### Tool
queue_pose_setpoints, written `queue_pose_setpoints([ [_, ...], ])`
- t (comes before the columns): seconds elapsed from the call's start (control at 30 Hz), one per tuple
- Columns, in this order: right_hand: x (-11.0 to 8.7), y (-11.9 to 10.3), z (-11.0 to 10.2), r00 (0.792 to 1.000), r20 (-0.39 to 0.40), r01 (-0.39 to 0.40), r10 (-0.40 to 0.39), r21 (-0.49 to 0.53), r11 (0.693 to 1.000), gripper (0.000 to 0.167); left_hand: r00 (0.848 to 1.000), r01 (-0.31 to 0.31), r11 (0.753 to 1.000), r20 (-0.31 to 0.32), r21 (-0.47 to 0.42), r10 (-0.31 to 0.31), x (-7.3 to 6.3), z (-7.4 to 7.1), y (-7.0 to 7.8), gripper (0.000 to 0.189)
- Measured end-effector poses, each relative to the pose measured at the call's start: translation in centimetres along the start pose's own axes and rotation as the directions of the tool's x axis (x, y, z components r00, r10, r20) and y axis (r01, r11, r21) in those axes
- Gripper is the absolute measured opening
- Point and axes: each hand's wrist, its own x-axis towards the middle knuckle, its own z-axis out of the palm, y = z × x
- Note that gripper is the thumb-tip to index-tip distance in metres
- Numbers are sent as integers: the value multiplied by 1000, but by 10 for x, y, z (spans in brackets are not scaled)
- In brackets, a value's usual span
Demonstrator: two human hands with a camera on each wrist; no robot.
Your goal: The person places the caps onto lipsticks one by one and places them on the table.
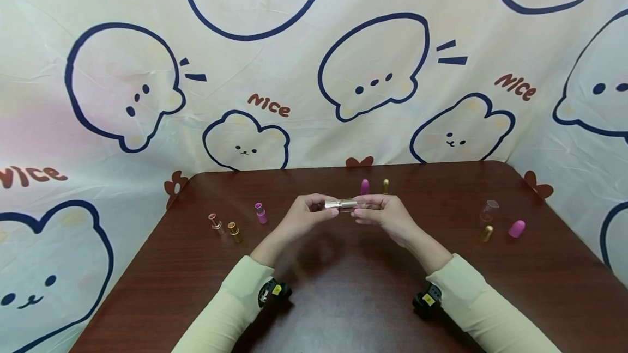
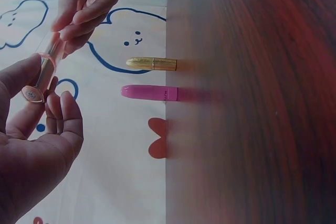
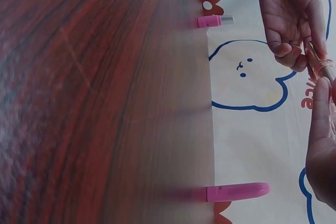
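Note:
Both hands hold a lipstick (image 1: 342, 205) with a pale gold body and a clear cap, lying sideways above the table. My left hand (image 1: 310, 212) pinches its base end between thumb and fingers. At the other end, my right hand (image 1: 386, 214) pinches the clear cap. The left wrist view shows the lipstick (image 2: 46, 69) slanting between the two hands, its cap over the inner tube. Just behind the hands stand a capped pink lipstick (image 1: 364, 186) and a capped gold lipstick (image 1: 385, 186).
On the left of the brown table (image 1: 338, 298) stand an uncapped pink lipstick (image 1: 261, 213), a gold one (image 1: 235, 232) and a rose-gold one (image 1: 216, 223). A clear cap (image 1: 489, 210), a gold cap (image 1: 487, 233) and a pink cap (image 1: 517, 229) are on the right.

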Motion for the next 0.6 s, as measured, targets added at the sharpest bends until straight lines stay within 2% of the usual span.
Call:
queue_pose_setpoints([
  [0.4,1,-2,3,1000,-3,-26,26,27,999,39,1000,18,1000,-24,13,-18,1,1,0,26],
  [0.47,0,-3,4,1000,-3,-28,28,29,999,39,999,26,999,-19,23,-26,-2,2,9,27],
  [0.6,-1,-3,5,1000,0,-26,26,28,999,38,999,27,999,-20,28,-27,-2,3,9,26],
])
